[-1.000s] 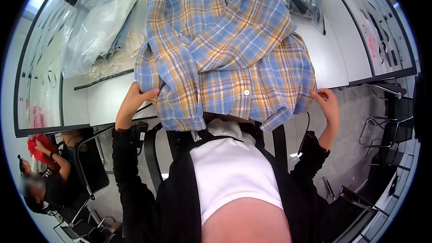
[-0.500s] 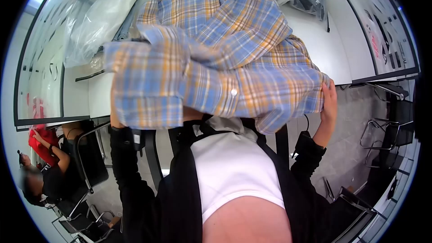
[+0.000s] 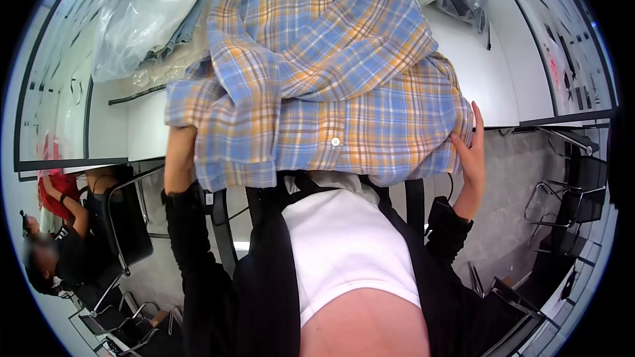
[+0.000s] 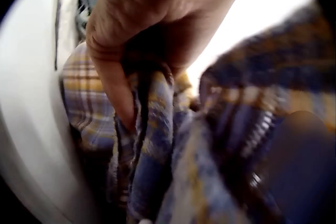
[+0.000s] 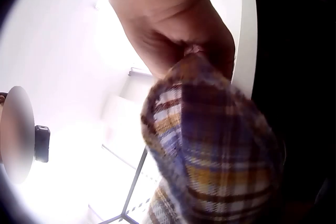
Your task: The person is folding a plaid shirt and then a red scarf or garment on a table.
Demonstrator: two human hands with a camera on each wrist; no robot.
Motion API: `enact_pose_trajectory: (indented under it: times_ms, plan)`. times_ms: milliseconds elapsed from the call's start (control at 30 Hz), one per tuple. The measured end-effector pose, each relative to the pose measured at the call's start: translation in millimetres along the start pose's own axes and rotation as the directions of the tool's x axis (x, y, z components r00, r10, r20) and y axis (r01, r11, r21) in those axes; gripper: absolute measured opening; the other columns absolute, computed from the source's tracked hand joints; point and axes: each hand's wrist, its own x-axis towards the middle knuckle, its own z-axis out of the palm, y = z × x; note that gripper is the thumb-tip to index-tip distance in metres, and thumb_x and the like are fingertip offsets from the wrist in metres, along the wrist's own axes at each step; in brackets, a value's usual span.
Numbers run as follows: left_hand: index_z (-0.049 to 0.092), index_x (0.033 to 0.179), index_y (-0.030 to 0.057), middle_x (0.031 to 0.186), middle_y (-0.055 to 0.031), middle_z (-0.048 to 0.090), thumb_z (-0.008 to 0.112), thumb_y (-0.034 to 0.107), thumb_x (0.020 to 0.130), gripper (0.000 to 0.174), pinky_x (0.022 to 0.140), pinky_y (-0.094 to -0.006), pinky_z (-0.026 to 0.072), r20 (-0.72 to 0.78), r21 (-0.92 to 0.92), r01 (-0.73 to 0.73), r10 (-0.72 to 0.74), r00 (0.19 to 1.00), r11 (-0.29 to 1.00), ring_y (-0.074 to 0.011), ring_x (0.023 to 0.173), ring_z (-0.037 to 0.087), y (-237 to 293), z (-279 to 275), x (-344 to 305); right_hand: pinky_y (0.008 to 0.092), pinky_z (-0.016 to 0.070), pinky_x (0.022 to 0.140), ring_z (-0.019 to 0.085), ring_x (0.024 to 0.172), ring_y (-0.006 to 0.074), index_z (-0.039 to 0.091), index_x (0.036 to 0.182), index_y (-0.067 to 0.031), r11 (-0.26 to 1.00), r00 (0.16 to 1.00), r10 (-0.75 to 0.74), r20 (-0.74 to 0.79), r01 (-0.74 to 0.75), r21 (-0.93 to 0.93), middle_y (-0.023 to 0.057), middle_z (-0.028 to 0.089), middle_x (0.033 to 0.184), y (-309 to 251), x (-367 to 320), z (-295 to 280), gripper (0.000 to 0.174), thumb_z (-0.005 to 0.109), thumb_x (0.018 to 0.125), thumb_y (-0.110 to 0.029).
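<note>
I saw the left hand point(image 4: 144, 16) reach palm-down beneath a fold, pinching cloth, while the right hand point(image 3: 472, 153) pinched the opposite side edge. Their plaid shirt point(image 3: 370, 116) lay across the table point(image 3: 486, 73). A second earlier, the head view showed the left fingers; now cloth covered them, spread farther outward.

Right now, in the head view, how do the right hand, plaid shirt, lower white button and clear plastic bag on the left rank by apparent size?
1. Plaid shirt
2. Clear plastic bag
3. Right hand
4. Lower white button
</note>
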Motion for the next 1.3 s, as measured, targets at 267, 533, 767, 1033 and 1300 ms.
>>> enact_pose_trajectory:
  times_ms: [267,533,767,1033,1300]
  plan:
    - [0.05,0.107,-0.0013,0.082,-0.005,0.059,0.051,0.021,0.09,0.028,0.048,-0.022,0.0448,-0.2,0.051,0.011,0.0,0.98,0.999,-0.0098,0.062,0.057,50,-27,-93,0.0246,0.0399,0.082,0.053,0.09,0.0119,0.044,0.118,-0.0036,0.992,0.994,-0.051,-0.093,0.061,0.111,0.008,0.057,0.098,19,10,-11,0.038,0.052,0.082,0.006]
    - [0.047,0.105,0.0,0.067,-0.0067,0.056,0.054,0.021,0.088,0.028,0.04,-0.0233,0.0409,-0.03,0.641,0.073,-0.07,0.997,0.764,-0.011,0.048,0.053,-25,-46,-118,0.0194,0.0378,0.073,0.049,0.08,0.0073,0.058,0.086,0.0004,0.996,0.998,-0.029,0.048,0.032,-0.077,0.0004,0.055,0.086,19,9,-28,0.007,0.053,0.082,0.003]
    - [0.051,0.102,0.0054,0.081,-0.0135,0.06,0.059,0.023,0.081,0.028,0.065,-0.0402,0.0443,0.07,0.987,-0.088,0.133,0.989,0.135,-0.0321,0.081,0.058,26,-23,-81,0.0291,0.0445,0.057,0.059,0.062,0.0195,0.061,0.085,-0.0015,0.603,0.965,-0.031,0.26,0.226,-0.765,0.0103,0.062,0.075,14,27,-57,0.012,0.063,0.077,-0.011]
    - [0.05,0.105,0.0006,0.102,-0.0152,0.053,0.056,0.013,0.081,0.028,0.078,-0.0351,0.0436,0.762,0.602,-0.788,0.202,0.616,0.131,-0.034,0.091,0.052,95,67,56,0.0297,0.0431,0.06,0.056,0.064,0.0226,0.055,0.081,0.0024,0.56,0.81,-0.351,0.469,0.584,-0.588,0.0114,0.057,0.072,-109,112,18,0.011,0.059,0.079,-0.008]
    - [0.057,0.097,-0.0001,0.083,-0.0149,0.06,0.068,0.034,0.071,0.044,0.076,-0.0379,0.0452,0.865,0.49,-0.845,-0.004,0.501,0.216,-0.0311,0.082,0.057,66,124,131,0.0353,0.0446,0.08,0.058,0.087,0.0262,0.055,0.099,-0.0026,0.372,0.486,-0.445,0.752,0.864,-0.338,0.01,0.061,0.091,-113,262,107,0.021,0.054,0.078,-0.004]
